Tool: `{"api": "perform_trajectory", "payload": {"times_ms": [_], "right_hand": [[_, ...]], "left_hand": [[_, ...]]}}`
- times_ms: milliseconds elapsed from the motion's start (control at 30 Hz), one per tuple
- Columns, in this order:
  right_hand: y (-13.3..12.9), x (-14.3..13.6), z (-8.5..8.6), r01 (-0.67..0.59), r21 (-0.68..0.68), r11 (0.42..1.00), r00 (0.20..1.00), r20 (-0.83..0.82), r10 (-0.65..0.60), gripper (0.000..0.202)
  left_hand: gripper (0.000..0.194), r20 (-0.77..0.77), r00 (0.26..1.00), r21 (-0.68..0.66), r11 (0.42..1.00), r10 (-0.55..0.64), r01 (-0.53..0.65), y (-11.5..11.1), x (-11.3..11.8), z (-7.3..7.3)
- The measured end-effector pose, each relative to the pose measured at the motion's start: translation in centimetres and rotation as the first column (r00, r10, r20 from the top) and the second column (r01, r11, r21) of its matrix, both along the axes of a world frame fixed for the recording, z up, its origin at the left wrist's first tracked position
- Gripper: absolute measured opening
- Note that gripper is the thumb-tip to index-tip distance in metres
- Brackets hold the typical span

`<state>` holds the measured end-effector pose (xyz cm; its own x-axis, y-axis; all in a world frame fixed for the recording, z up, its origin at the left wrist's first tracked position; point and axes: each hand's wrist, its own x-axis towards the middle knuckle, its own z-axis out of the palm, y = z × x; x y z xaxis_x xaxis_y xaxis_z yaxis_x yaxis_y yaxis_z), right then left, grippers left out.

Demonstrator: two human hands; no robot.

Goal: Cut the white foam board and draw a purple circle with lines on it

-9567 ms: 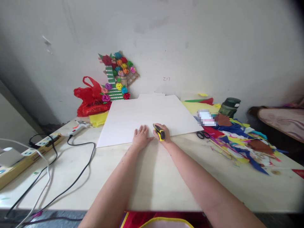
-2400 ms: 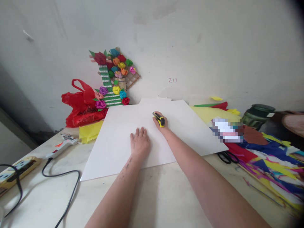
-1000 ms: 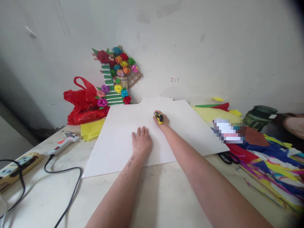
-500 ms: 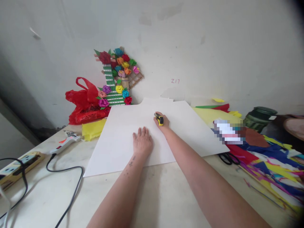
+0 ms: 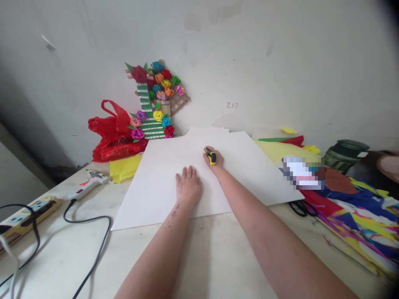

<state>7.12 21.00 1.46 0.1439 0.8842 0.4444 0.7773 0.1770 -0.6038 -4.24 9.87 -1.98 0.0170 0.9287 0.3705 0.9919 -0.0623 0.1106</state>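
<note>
A large white board (image 5: 149,182) lies flat on the table. My left hand (image 5: 188,185) rests on it palm down, fingers spread, holding nothing. To the right and a little farther back, my right hand (image 5: 216,159) grips a yellow and black utility knife (image 5: 211,156) over the board. Whether its blade touches the surface cannot be made out.
Behind the board stand paper-flower decorations (image 5: 151,112) and a red plastic bag (image 5: 115,133). A glue gun (image 5: 87,187) and a power strip (image 5: 31,214) lie left. Scissors (image 5: 303,208), coloured scraps (image 5: 361,211) and a green jar (image 5: 344,155) are right.
The whole view has shifted slightly, so things appear a little farther right. Both hands keep nearly the same place on the board, and the knife remains in my right hand.
</note>
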Motion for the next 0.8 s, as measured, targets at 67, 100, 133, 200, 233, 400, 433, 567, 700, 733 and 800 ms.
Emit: {"api": "perform_trajectory", "payload": {"times_ms": [67,100,133,200,233,400,433,567,700,733,800], "right_hand": [[0.1,0.0,-0.1,-0.001,0.016,1.000,1.000,-0.007,0.001,0.038],[0.2,0.1,-0.1,-0.001,0.024,1.000,1.000,-0.010,0.001,0.038],[0.2,0.1,-0.1,-0.003,0.031,1.000,1.000,-0.013,0.003,0.038],[0.3,0.2,-0.1,-0.006,0.043,0.999,1.000,-0.023,0.007,0.036],[0.3,0.3,-0.2,-0.008,0.049,0.999,0.999,-0.031,0.009,0.036],[0.3,0.2,-0.5,-0.014,0.087,0.996,0.998,-0.061,0.019,0.035],[0.2,0.2,-0.5,-0.013,0.091,0.996,0.998,-0.063,0.018,0.035],[0.2,0.2,-0.7,-0.033,0.116,0.993,0.998,-0.055,0.040,0.036],[0.5,0.3,-0.9,-0.081,0.165,0.983,0.994,-0.060,0.092,0.035],[0.6,0.4,-0.9,-0.091,0.174,0.981,0.992,-0.071,0.104,0.034],[0.7,0.4,-1.1,-0.110,0.181,0.977,0.987,-0.099,0.129,0.033]], "left_hand": [[0.051,0.001,1.000,-0.005,1.000,0.003,-0.003,0.1,0.0,0.0],[0.051,0.002,1.000,-0.007,1.000,0.005,-0.005,0.1,0.0,0.0],[0.051,0.005,1.000,-0.007,1.000,0.007,-0.007,0.0,0.0,0.1],[0.051,0.010,1.000,-0.003,1.000,0.008,-0.008,0.0,0.1,0.1],[0.051,0.012,1.000,-0.002,1.000,0.008,-0.008,-0.1,0.1,0.2],[0.051,0.015,1.000,-0.011,1.000,0.014,-0.014,-0.2,0.1,0.3],[0.051,0.016,1.000,-0.012,1.000,0.013,-0.013,-0.2,0.1,0.3],[0.051,0.025,1.000,-0.014,1.000,0.007,-0.006,-0.1,0.1,0.2],[0.052,0.038,0.999,-0.029,1.000,0.008,-0.007,-0.1,0.1,0.1],[0.052,0.041,0.999,-0.033,0.999,0.009,-0.008,-0.1,0.1,0.2],[0.051,0.041,0.999,-0.039,0.999,0.012,-0.010,0.0,0.1,0.2]]}}
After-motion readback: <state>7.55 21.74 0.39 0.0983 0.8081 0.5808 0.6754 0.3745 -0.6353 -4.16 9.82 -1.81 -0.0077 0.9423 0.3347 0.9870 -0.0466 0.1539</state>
